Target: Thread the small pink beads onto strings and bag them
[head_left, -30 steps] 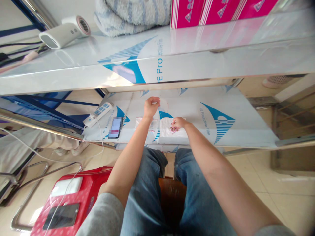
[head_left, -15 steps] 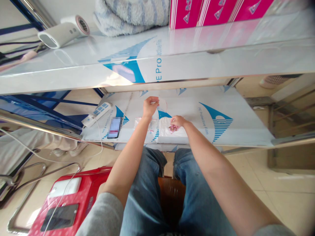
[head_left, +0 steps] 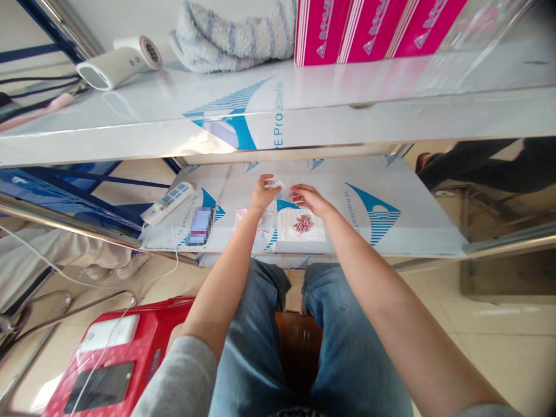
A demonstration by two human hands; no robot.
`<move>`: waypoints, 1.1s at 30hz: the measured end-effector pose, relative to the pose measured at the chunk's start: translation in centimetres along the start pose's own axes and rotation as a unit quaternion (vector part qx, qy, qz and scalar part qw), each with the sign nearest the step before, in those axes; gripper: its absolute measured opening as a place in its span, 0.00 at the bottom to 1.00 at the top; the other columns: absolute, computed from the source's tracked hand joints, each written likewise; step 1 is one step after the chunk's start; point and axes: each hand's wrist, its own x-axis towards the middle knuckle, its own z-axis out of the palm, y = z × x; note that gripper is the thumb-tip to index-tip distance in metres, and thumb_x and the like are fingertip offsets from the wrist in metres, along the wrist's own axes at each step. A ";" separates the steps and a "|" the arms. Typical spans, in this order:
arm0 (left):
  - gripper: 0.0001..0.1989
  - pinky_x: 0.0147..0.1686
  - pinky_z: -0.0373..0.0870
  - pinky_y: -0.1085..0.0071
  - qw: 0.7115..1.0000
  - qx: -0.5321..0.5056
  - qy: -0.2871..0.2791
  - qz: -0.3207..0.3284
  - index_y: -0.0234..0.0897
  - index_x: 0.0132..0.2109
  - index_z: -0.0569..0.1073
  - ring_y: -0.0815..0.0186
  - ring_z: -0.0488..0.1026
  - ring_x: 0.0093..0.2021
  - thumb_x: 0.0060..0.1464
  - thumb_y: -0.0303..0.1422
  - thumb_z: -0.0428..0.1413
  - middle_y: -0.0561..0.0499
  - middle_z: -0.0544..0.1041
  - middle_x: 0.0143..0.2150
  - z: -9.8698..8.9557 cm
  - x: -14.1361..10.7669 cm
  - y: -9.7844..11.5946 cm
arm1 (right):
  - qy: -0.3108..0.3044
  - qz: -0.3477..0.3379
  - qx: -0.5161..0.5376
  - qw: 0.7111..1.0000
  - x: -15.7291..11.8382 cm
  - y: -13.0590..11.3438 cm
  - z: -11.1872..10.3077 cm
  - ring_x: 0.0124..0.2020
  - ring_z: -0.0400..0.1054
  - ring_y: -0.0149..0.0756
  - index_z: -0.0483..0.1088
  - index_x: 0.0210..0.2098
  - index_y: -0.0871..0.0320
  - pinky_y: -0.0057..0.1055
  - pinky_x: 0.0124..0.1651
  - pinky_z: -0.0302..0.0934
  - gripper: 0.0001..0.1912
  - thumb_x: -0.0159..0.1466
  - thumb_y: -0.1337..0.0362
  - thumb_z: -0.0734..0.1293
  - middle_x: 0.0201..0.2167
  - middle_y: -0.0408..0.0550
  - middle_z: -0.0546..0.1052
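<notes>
Left hand (head_left: 263,194) and right hand (head_left: 310,200) at a small see-through bit (head_left: 276,185)

In the middle of the frame, the left fingers look pinched together on the bit, though it's hard to see. The right hand is open just beside it. Just below, pink beads (head_left: 304,225) sit on a white pack (head_left: 299,240) on the worktop (head_left: 360,174).

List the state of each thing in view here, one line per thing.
Left hand, pinching a clear piece
Right hand, fingers reaching to the clear piece, contact unclear
Pink beads, heaped on a white packet
Phone, lying screen up on the shelf, display blurred
Power strip, lying on the shelf, cord trailing off
Hair dryer, lying on its side
Pink boxes, standing side by side
Towel, bunched up
</notes>
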 end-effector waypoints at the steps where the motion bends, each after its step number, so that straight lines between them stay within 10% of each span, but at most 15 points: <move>1: 0.26 0.45 0.65 0.61 0.997 0.074 0.001 0.024 0.40 0.47 0.68 0.59 0.69 0.47 0.36 0.29 0.62 0.45 0.70 0.48 -0.2 -0.3 0.2 | 0.016 -0.001 -0.017 1.000 0.0 0.0 0.1 0.29 0.68 0.27 0.67 0.37 0.58 0.22 0.32 0.61 0.09 0.58 0.61 0.63 0.33 0.47 0.76; 10: 0.42 0.52 0.55 0.54 0.907 0.336 -0.177 0.180 0.44 0.61 0.56 0.48 0.61 0.55 0.38 0.44 0.62 0.41 0.63 0.57 0.6 -2.5 0.6 | 0.025 -0.082 -0.063 0.994 -0.5 -1.2 1.7 0.22 0.62 0.25 0.67 0.29 0.61 0.22 0.26 0.57 0.03 0.53 0.70 0.63 0.22 0.41 0.69; 14: 0.35 0.49 0.61 0.60 0.918 0.321 -0.158 0.171 0.42 0.59 0.58 0.54 0.66 0.50 0.44 0.41 0.59 0.43 0.66 0.52 0.4 -1.3 -0.6 | 0.032 -0.082 -0.061 0.994 -1.0 -2.2 1.9 0.24 0.64 0.26 0.67 0.34 0.60 0.21 0.26 0.57 0.06 0.57 0.65 0.63 0.25 0.43 0.71; 23: 0.33 0.48 0.63 0.63 0.902 0.416 -0.106 0.038 0.38 0.57 0.61 0.56 0.68 0.48 0.46 0.47 0.56 0.42 0.67 0.50 -7.1 -1.2 -9.1 | 0.029 -0.078 -0.121 0.989 -0.3 -0.9 1.0 0.24 0.66 0.26 0.68 0.36 0.59 0.20 0.27 0.58 0.10 0.60 0.59 0.62 0.28 0.47 0.75; 33: 0.42 0.57 0.51 0.53 0.859 0.510 -0.037 0.036 0.35 0.64 0.52 0.47 0.49 0.63 0.47 0.52 0.51 0.36 0.49 0.65 -4.0 -3.8 -14.2 | -0.043 -0.107 -0.193 0.974 -0.8 -1.2 2.5 0.24 0.65 0.25 0.69 0.32 0.60 0.21 0.29 0.58 0.09 0.61 0.61 0.62 0.27 0.46 0.74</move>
